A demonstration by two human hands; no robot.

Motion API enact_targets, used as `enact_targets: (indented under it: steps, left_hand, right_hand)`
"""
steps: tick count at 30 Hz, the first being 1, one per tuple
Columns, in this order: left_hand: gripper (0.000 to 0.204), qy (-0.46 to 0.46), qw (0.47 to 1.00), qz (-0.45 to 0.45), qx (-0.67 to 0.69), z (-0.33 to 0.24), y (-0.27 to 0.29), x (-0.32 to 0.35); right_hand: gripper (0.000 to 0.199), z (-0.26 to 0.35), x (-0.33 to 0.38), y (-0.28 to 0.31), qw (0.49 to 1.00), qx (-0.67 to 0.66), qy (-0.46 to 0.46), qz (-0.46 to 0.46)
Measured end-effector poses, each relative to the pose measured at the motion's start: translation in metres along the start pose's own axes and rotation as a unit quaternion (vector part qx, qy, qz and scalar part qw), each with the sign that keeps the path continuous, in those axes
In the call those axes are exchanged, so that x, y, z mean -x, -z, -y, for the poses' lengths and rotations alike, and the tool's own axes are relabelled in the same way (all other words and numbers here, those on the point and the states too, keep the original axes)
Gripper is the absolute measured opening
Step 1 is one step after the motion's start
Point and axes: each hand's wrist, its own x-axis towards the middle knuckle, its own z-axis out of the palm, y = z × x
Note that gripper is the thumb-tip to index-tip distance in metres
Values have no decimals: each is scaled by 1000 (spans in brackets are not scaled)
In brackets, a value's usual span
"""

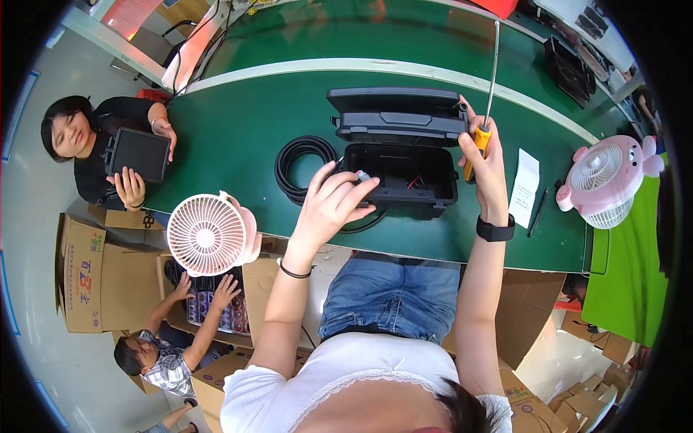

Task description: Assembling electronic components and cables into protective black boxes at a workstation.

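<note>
A black plastic box (pixel 399 193) stands on the green table with its hinged lid (pixel 397 115) raised at the back. Its inside is dark, with a thin reddish wire faintly showing. My left hand (pixel 333 200) is at the box's front left corner, its fingers pinched around a small light-grey piece (pixel 363 175) whose kind I cannot make out. In my right hand (pixel 485 162), beside the lid's right end, is a screwdriver (pixel 482 137) with a yellow and black handle, its long shaft pointing up and away. A coiled black corrugated hose (pixel 289 167) lies left of the box, partly behind my left hand.
A pink and white fan (pixel 209 234) stands at the table's front left; another pink fan (pixel 603 173) is at the right. Near my right wrist lie a paper slip (pixel 525 184) and a dark pen (pixel 538 213). Two people are at the left, one holding a black case (pixel 139 155).
</note>
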Motion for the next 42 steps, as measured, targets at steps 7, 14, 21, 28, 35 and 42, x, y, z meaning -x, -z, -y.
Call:
enact_targets:
  steps: [7,14,21,28,35,42]
  left_hand:
    - [56,56,990,34,129,-3,11,-15]
    - [50,81,990,115,21,-33,21,-20]
    - [74,116,975,189,14,-48,22,-38]
    - [67,31,995,83,-34,-41,15,-30]
    - [58,140,986,-40,-76,-20,17,-2]
    - [51,104,994,30,7,-5,26,-6]
  right_hand:
    - [38,-2,2,0,1000,-12,3,0]
    - [43,2,8,-2,999,-27,26,7]
    - [42,3,0,-10,999,12,-9,-32]
    - [33,0,-8,-15,998,-15,-51,-46]
    - [36,-10,-6,-17,997,2,-68,-48]
    - [37,-9,-2,-25,998,-13,-49,-30]
